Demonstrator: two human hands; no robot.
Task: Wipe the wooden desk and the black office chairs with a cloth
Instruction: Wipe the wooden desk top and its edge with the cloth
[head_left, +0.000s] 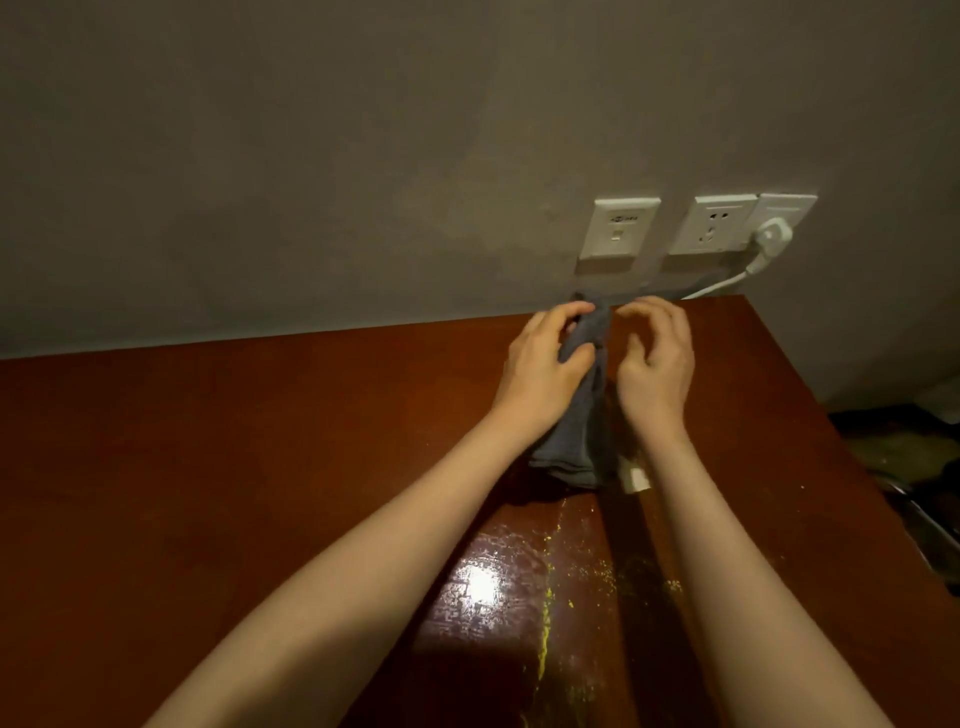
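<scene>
A dark reddish wooden desk (260, 467) fills the lower part of the view, up against a grey wall. Above its far right part hangs a grey cloth (576, 441), bunched and drooping down to the desktop. My left hand (540, 364) grips the cloth's upper part with curled fingers. Just to the right, my right hand (657, 364) hovers with fingers curled loosely beside the cloth; whether it touches the cloth is unclear. No chair is in view.
Yellowish specks and a scuffed glossy patch (545, 597) mark the desk near me. White wall sockets (621, 228) sit above the desk, with a white plug and cable (769, 241) at the right. A small white object (636, 478) lies under the cloth. Dark clutter lies beyond the desk's right edge.
</scene>
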